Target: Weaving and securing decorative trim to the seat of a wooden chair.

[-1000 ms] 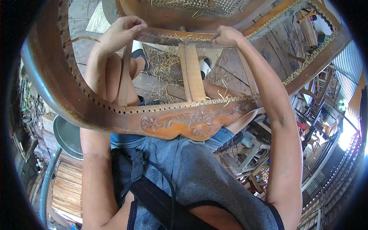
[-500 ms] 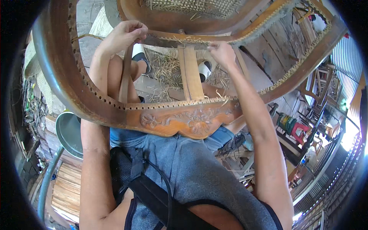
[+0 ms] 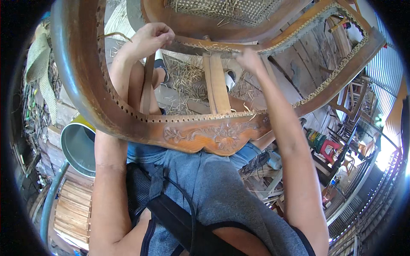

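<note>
A brown wooden chair frame [image 3: 128, 123] lies over my lap, its front rail carved with flowers [image 3: 222, 134]. Small holes run along its edges, and frayed straw-coloured cane [image 3: 314, 91] clings to the right side. My left hand [image 3: 151, 40] is curled closed by the left end of the inner back rail [image 3: 192, 44], thumb against fingers; what it pinches, if anything, is hidden. Farther right along that rail, my right hand [image 3: 251, 61] is closed and slightly blurred, with something small and greyish at its fingertips that I cannot make out.
Broken cane bits [image 3: 183, 79] litter the plank floor between my legs. Woven cane [image 3: 226, 10] fills the panel at the far side. A metal bucket [image 3: 79, 147] stands at left, near a wooden slatted surface [image 3: 72, 209]. Other chair frames [image 3: 356, 96] crowd the right.
The chair and both hands appear slightly farther right in the picture as the view shifts. My right hand is now more blurred, still by the back rail; my left hand keeps its curled pose.
</note>
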Demonstrator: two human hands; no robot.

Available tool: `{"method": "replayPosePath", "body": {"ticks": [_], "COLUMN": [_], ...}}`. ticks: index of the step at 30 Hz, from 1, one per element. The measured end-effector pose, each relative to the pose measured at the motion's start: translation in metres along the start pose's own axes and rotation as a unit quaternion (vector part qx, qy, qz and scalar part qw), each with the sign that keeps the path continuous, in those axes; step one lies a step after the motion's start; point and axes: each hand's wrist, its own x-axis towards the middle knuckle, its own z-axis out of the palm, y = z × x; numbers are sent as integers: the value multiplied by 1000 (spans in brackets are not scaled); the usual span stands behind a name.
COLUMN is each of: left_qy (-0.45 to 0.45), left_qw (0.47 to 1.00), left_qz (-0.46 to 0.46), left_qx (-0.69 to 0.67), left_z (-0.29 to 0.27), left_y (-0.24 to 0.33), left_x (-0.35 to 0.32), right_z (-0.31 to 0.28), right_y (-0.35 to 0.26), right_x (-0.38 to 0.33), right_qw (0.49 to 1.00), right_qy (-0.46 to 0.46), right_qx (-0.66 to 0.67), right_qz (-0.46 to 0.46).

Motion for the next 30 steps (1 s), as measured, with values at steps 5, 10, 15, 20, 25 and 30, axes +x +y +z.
{"method": "replayPosePath", "body": {"ticks": [5,10,15,20,25,30], "left_qy": [-18,10,-15,-1,-11,3], "left_qw": [999,1000,1000,1000,1000,1000], "left_qz": [27,10,-15,3,5,15], "left_qx": [-2,-27,6,14,3,-2], "left_z": [10,-1,3,-2,2,0], "left_y": [6,1,2,-7,-9,-10], "left_x": [20,5,7,11,12,11], "right_z": [106,78,27,-4,-32,-36], "right_y": [31,31,2,31,28,20], "right_x": [9,-23,-27,-50,-39,-20], "right_qw": [942,919,988,995,996,981], "right_qy": [305,155,87,85,8,-40], "right_qx": [123,363,124,32,-90,-188], "right_qz": [65,17,43,36,-23,-20]}}
